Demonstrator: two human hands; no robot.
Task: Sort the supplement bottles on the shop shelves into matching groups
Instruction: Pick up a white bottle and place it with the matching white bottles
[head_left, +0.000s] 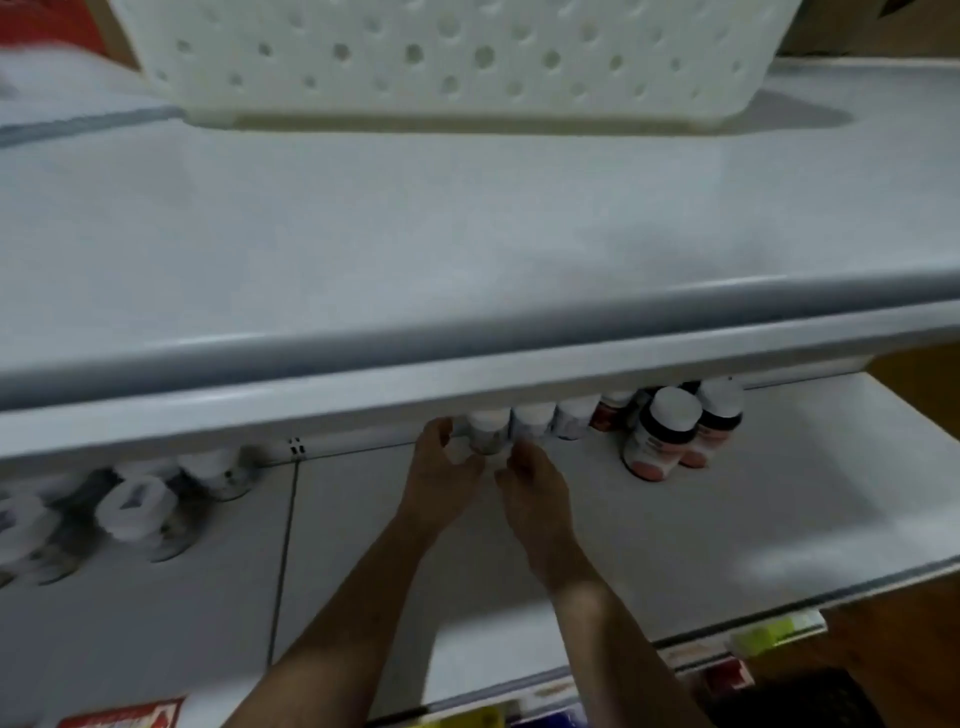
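Because the upper shelf (467, 332) overhangs the stock, both hands reach in low and close together. The left hand (441, 467) curls its fingers round a white bottle (485, 434) at the front of a white-capped row (556, 415) just beyond the knuckles. The right hand (530, 480) meets it from the other side, though blur hides whether it grips. Right of the hands dark bottles (662, 436) stand grouped; loose white bottles (135, 506) sit well apart to the left. The bottle is probably being squared into its matching row.
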